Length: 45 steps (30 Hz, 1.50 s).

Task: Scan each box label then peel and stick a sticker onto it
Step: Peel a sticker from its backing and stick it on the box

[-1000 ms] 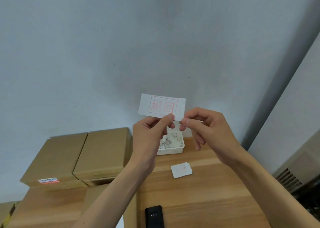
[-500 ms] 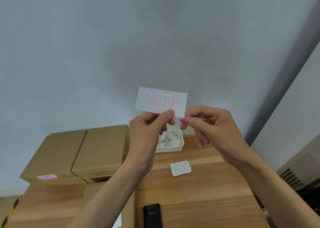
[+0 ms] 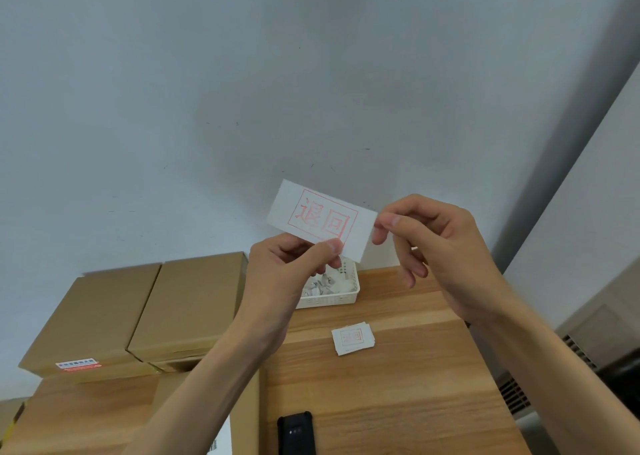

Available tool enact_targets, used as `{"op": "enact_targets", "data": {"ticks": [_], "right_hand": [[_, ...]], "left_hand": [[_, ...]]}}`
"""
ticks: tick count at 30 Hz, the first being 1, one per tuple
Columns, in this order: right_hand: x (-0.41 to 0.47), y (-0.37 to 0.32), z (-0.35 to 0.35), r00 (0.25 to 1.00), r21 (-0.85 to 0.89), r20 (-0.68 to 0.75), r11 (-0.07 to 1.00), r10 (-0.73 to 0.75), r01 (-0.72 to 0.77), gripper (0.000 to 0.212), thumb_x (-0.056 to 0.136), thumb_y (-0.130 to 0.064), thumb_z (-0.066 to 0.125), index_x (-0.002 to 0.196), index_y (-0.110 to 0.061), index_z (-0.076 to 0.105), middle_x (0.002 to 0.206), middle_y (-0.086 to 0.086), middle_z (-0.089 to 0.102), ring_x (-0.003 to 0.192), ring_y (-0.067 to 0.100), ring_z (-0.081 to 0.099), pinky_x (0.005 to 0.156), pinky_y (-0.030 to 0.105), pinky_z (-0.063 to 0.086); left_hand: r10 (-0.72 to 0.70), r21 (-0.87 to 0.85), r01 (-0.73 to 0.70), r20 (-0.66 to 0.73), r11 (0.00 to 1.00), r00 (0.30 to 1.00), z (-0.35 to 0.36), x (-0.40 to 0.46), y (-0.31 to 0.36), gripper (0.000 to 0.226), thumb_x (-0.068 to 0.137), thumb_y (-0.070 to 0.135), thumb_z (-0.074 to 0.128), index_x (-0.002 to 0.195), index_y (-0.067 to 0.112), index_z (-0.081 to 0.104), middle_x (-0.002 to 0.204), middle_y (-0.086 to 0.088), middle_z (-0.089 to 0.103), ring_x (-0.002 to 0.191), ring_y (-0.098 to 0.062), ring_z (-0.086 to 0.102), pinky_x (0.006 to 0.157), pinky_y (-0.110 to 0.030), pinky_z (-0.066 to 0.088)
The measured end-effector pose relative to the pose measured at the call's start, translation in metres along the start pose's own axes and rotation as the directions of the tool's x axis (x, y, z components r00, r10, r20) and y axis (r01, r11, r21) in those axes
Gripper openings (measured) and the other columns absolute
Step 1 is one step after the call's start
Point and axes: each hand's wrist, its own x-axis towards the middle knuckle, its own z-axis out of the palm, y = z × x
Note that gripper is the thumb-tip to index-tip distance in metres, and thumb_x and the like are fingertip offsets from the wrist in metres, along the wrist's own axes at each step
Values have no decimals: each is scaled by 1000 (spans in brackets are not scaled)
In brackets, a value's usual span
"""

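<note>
- Both hands are raised in front of the wall, and a white sticker sheet with red printed characters is held between them. It is well above the desk and tilted down to the right.
- Left hand: the lower edge of the sheet is pinched between thumb and forefinger, with the remaining fingers curled behind.
- Right hand: the right-hand corner of the sheet is pinched by thumb and forefinger, and the other fingers are loosely curled below.
- Step in hand, as judged: the sticker is being separated from its backing at the right corner. Whether a layer has already lifted cannot be told.
- Recommended handling: the backing should be kept taut by the left hand while the corner is drawn back slowly. The adhesive face should be touched only at its edge, and the sheet kept flat so that it does not fold onto itself.
- Below the hands, a stack of further stickers lies on the wooden desk. A white basket of crumpled paper scraps stands behind it, against the wall.
- A black handheld scanner lies at the near edge of the desk.
- Two cardboard boxes stand side by side at the left. A red-and-white label is visible on the front of the left one. A further box with a printed label is partly seen under the left forearm.
- The room: a plain grey-white wall and, at the right, a vented unit.
</note>
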Motion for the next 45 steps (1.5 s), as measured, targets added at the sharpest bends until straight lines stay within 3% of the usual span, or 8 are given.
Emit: {"op": "enact_targets", "data": {"ticks": [6,11,25,30,34,37,42,45], "right_hand": [[3,1,-5,999,-29,34,999,15,-14,11,94,-2,60,88,3,68,78,13,70,43,19,32,40,31,39],[4,3,-7,997,-45,69,999,33,-30,13,94,1,58,87,2,69,75,12,69,44,23,30,40,31,40],[-1,3,-8,980,-114,184,992,79,-59,16,93,-3,60,84,-3,74,80,16,72,43,17,35,45,36,40],[0,6,-7,982,-108,174,993,71,-52,16,89,-8,64,80,-6,78,76,15,72,42,14,36,45,35,39],[0,11,-3,988,-79,139,995,67,-57,16,81,-13,65,75,-7,78,73,15,71,41,12,37,44,33,38],[-1,12,-1,990,-76,132,996,52,-42,13,86,-8,69,78,-3,77,72,16,71,41,12,38,45,32,38],[-3,15,1,992,-76,125,997,33,-23,19,91,1,64,79,-3,78,73,16,70,43,13,39,47,33,38],[-3,17,2,993,-59,116,998,29,-22,15,89,-5,69,78,-5,78,73,15,70,43,13,39,48,34,38]], "left_hand": [[-11,5,11,30,1000,999,-5,1,1,27,84,-2,71,76,21,81,75,-8,75,65,-7,67,63,-16,51],[-28,82,22,73,996,997,-9,1,3,31,84,-2,72,75,26,81,90,0,80,79,-8,73,66,-16,54],[-31,123,21,79,992,996,-14,6,-1,39,87,-2,69,71,30,82,89,4,79,80,-7,73,68,-17,57],[-17,142,3,95,990,995,-14,9,-2,30,83,14,73,60,32,77,92,2,79,87,-6,69,82,-32,59],[-13,104,11,21,995,1000,-14,15,-6,21,82,22,77,61,24,73,73,-4,70,88,-28,62,88,-52,55],[-24,49,25,-21,998,999,-13,17,-9,6,86,17,76,81,14,78,69,-2,68,72,-29,53,82,-43,53],[-72,48,74,-44,996,996,-12,17,-12,8,86,19,77,89,12,79,77,-5,72,68,-19,54,78,-38,53],[2,103,8,-98,995,995,-11,15,-13,16,84,21,80,99,17,74,90,-5,74,68,-14,59,67,-28,53]]}}
